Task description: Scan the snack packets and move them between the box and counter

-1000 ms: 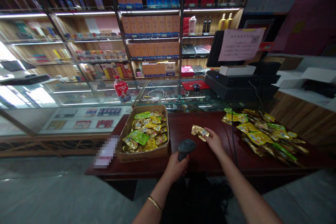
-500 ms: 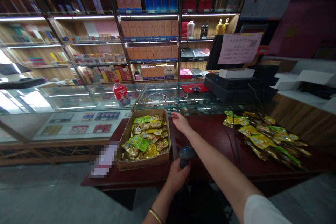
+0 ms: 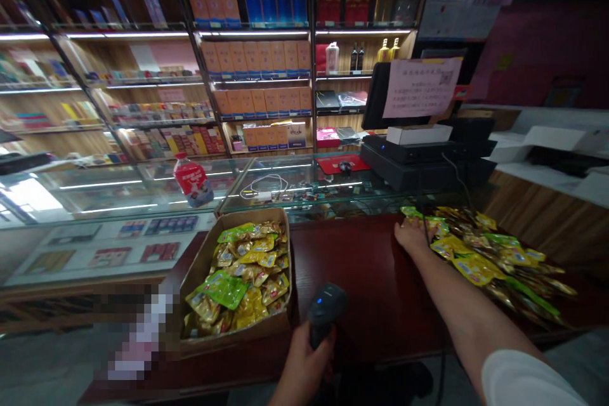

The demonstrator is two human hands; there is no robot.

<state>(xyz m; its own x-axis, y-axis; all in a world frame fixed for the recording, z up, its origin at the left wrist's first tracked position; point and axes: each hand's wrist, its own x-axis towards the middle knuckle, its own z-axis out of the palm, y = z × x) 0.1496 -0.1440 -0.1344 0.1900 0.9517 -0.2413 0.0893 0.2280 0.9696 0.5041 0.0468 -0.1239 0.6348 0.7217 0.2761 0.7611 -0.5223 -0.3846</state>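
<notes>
My left hand [image 3: 307, 358] is wrapped round the handle of a black barcode scanner [image 3: 328, 304], whose head shows a small blue light. My right hand [image 3: 412, 233] reaches out to the near-left end of a pile of snack packets [image 3: 480, 266] in yellow, gold and green foil. Its fingers are stretched over a green and yellow packet [image 3: 436, 226] there and look apart, though their tips are partly lost against it. Left of the scanner, an open cardboard box [image 3: 291, 254] holds many similar packets [image 3: 252, 260].
The dark red table [image 3: 352, 260] carries box and pile. Behind it runs a glass counter [image 3: 304, 200] with a red drink bottle [image 3: 193, 181], a white cable [image 3: 266, 187] and a mouse [image 3: 346, 167]. A monitor [image 3: 375, 95] stands back right. A black cord hangs near my right forearm.
My right hand has moved right, from beside the box to the packet pile. The left hand still holds the scanner. The view has shifted, so the box appears lower and further left.
</notes>
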